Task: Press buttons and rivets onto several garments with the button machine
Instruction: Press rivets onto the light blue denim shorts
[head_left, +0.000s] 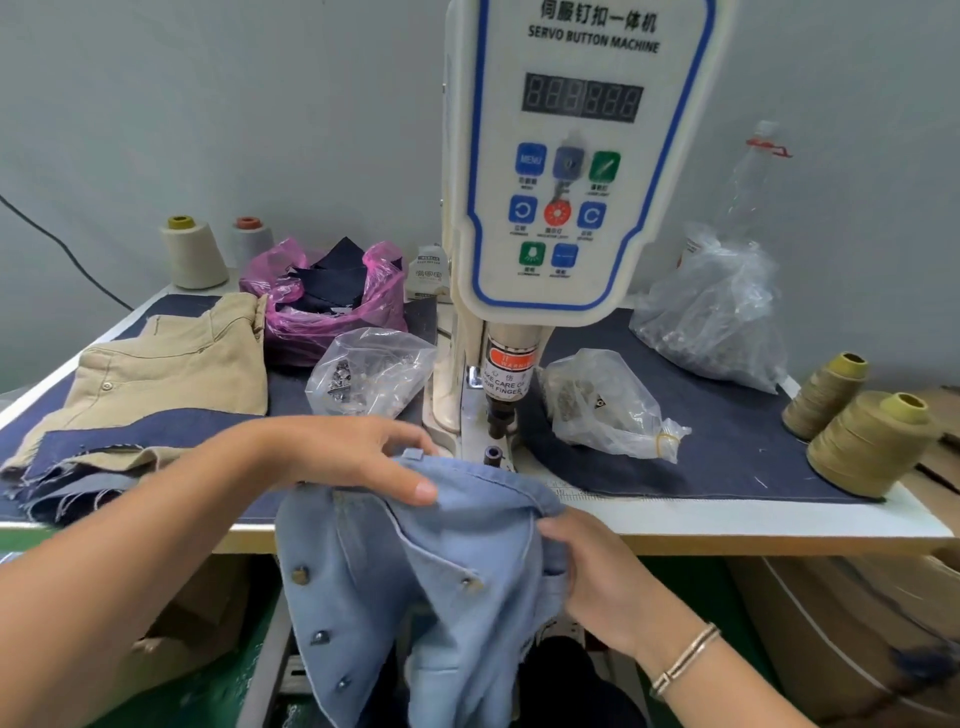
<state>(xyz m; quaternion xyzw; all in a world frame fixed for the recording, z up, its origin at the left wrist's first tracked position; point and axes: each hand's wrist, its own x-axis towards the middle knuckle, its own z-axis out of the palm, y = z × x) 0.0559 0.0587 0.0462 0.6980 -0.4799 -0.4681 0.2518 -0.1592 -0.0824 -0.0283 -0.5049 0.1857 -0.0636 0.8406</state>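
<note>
Light blue denim garment (415, 582) hangs over the front edge of the table (727, 519), its top hem lying on the table just in front of the button machine (571, 156). Most of the garment drapes below table level. Three metal buttons run down its left side and one more sits near the middle fold.

Left hand (358, 457) lies on the top hem: thumb stretched along the fabric, fingers loosely spread and reaching toward the machine base, not closed on anything. Right hand (597, 577) grips the garment's right edge below the table lip, fingers curled into the bunched cloth. A bracelet (685, 660) sits on that wrist.

The machine's press head (501, 415) stands just above the lower die (492, 455), and the gap between them is open. The hem stops just left of the die, not under the head. The display on the control panel (582, 96) is unlit.

Around it on the dark denim mat (727, 431):
- clear bag of metal hardware (369, 371) left of the machine column
- second clear bag (608, 410) right of it, closed with a rubber band
- bigger clear bag (711, 306) behind, right
- pink bag of dark fabric pieces (327, 296) back left
- tan garment (171, 364) far left, dark denim scraps (104, 457) overlapping its near edge
- two thread cones (218, 249) at the back left corner, two olive thread cones (857, 421) at the right edge
</note>
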